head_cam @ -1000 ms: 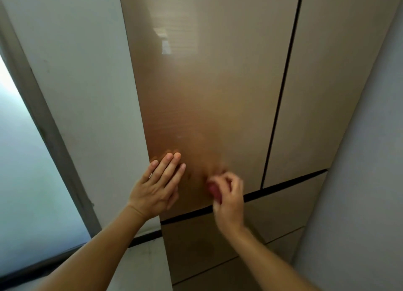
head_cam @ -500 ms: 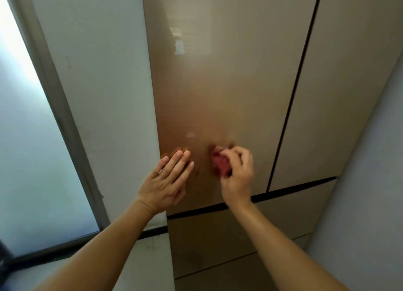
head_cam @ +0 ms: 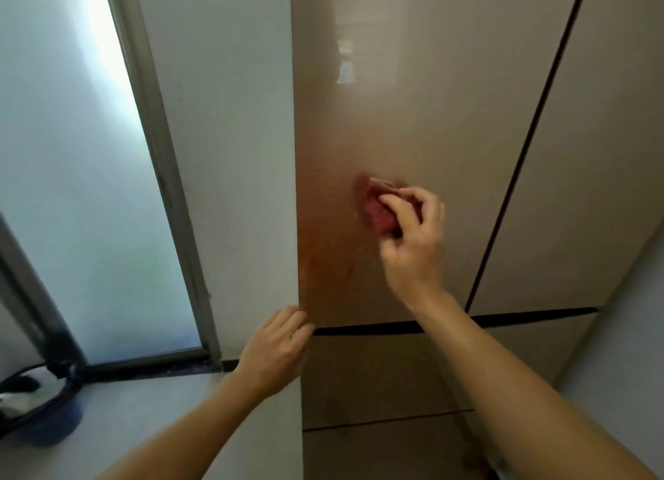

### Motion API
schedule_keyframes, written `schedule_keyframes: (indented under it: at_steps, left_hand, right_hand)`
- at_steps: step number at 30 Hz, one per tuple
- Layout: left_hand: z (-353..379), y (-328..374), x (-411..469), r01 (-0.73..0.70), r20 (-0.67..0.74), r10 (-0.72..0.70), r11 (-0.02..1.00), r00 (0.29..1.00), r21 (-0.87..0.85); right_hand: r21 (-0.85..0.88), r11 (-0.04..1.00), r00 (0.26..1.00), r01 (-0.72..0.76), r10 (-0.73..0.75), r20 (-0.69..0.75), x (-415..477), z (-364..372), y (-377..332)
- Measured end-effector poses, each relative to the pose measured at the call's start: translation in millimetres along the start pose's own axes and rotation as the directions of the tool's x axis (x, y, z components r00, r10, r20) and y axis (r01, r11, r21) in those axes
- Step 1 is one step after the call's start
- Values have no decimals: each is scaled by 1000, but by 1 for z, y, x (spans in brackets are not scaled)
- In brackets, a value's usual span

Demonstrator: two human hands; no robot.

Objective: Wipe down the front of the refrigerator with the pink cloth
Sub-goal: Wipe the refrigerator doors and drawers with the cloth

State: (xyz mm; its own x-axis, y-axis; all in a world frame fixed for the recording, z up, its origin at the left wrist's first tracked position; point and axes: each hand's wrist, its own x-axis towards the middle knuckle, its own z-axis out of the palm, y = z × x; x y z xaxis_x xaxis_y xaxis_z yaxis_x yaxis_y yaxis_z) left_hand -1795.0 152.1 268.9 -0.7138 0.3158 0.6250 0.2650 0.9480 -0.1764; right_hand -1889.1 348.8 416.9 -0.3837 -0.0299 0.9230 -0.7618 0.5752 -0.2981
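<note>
The glossy beige front of the refrigerator [head_cam: 413,120] is being viewed from close range and from below. The pink cloth [head_cam: 377,215] is being held bunched against the upper left door, about halfway across it and some way above the dark horizontal gap [head_cam: 377,330] that separates the doors from the drawer [head_cam: 377,379] beneath. The cloth is being pinched by the right hand [head_cam: 413,249], with the thumb and curled fingers closed around the wad and the wrist angled down to the right.

The left hand [head_cam: 276,350] is being kept at the lower left corner of the same door, its fingers bent towards the edge. Whether that edge is being gripped or merely touched cannot be told.

Faint streaks and a warm orange reflection are being shown on the door surface below and to the left of the cloth, and a small bright reflection higher up. The right door [head_cam: 582,174] is being divided from the left by a thin dark vertical line.

A white panel [head_cam: 222,120] is adjoining the refrigerator on the left, followed by a frosted window [head_cam: 72,156] in a grey frame. A dark blue tub [head_cam: 43,418] is sitting on the pale ledge [head_cam: 143,400] below the window. A pale wall [head_cam: 628,335] is closing the right side.
</note>
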Motion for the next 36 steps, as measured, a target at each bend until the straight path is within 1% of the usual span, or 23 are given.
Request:
schedule_keyframes:
  at_steps: [2, 3, 5, 7, 8, 10, 12, 13, 15, 17, 18, 21, 22, 24, 26, 27, 28, 29, 30, 31, 33, 34, 36]
  left_hand:
    - [-4, -1, -5, 136, 19, -135, 988, 991, -79]
    - [-7, -2, -4, 215, 33, -212, 972, 977, -100]
    - [-16, -2, -1, 375, 75, -369, 920, 927, -110]
    - [-24, 0, 4, 498, 146, -479, 854, 865, -148]
    - [-26, 0, 6, 537, 176, -511, 826, 841, -171]
    - [-27, -3, 8, 584, 243, -538, 788, 807, -194]
    - [-24, -3, 10, 611, 303, -542, 760, 784, -222]
    - [-21, -2, 10, 628, 324, -549, 742, 770, -235]
    - [-16, 1, 10, 667, 351, -576, 700, 739, -254]
    - [-12, 2, 9, 684, 371, -585, 682, 722, -257]
    - [-10, 1, 7, 682, 375, -581, 686, 723, -253]
    - [-7, -8, -5, 681, 379, -580, 696, 721, -229]
    - [-5, -10, -10, 688, 384, -587, 692, 713, -220]
    - [-3, -12, -18, 706, 389, -605, 676, 695, -211]
    - [-1, -11, -22, 704, 392, -599, 673, 699, -228]
    - [0, -10, -21, 694, 391, -586, 676, 710, -247]
    - [2, -10, -18, 682, 391, -570, 680, 722, -269]
    - [4, -9, -14, 671, 392, -554, 680, 734, -295]
    - [7, -9, -9, 659, 396, -535, 680, 746, -322]
    - [10, -8, -4, 643, 401, -511, 681, 760, -350]
    - [18, -5, 3, 616, 415, -465, 679, 782, -400]
    - [21, -5, 4, 609, 421, -451, 673, 787, -418]
    - [28, -10, 3, 590, 431, -418, 679, 800, -437]
  right_hand:
    - [0, 995, 973, 104, -101, 207, -45, 21, 2]
    - [17, 985, 925, 169, -164, 342, -72, 27, 8]
    - [68, 975, 744, 210, -204, 636, -117, 27, 20]
    - [28, 988, 568, 150, -109, 816, -134, 19, 28]
    - [25, 994, 561, 111, -84, 823, -128, 14, 27]
    - [109, 992, 724, 57, -116, 680, -92, 7, 15]
    - [181, 978, 895, 105, -172, 413, -38, 5, -7]
    - [193, 972, 937, 132, -186, 297, -11, 6, -19]
    - [160, 968, 956, 191, -221, 192, 24, 14, -41]
    - [97, 951, 920, 292, -308, 243, 23, 28, -47]
    - [83, 930, 880, 358, -366, 302, 10, 36, -44]
    - [124, 855, 703, 504, -490, 515, -62, 46, -14]
    - [138, 851, 642, 506, -479, 598, -86, 43, -2]
    - [100, 895, 513, 434, -337, 790, -121, 31, 21]
    - [39, 941, 434, 337, -192, 880, -132, 17, 41]
    - [31, 959, 468, 282, -166, 868, -130, 10, 48]
    - [25, 979, 571, 203, -139, 809, -125, 3, 54]
    - [24, 993, 706, 117, -101, 701, -117, -3, 58]
    - [21, 999, 829, 32, -38, 557, -106, -6, 59]
    - [7, 999, 910, -51, 44, 413, -96, -7, 57]
    - [-6, 979, 950, -203, 199, 242, -86, -1, 47]
    - [-2, 970, 948, -242, 237, 213, -89, 5, 41]
    - [-7, 967, 937, -256, 250, 243, -113, 23, 28]
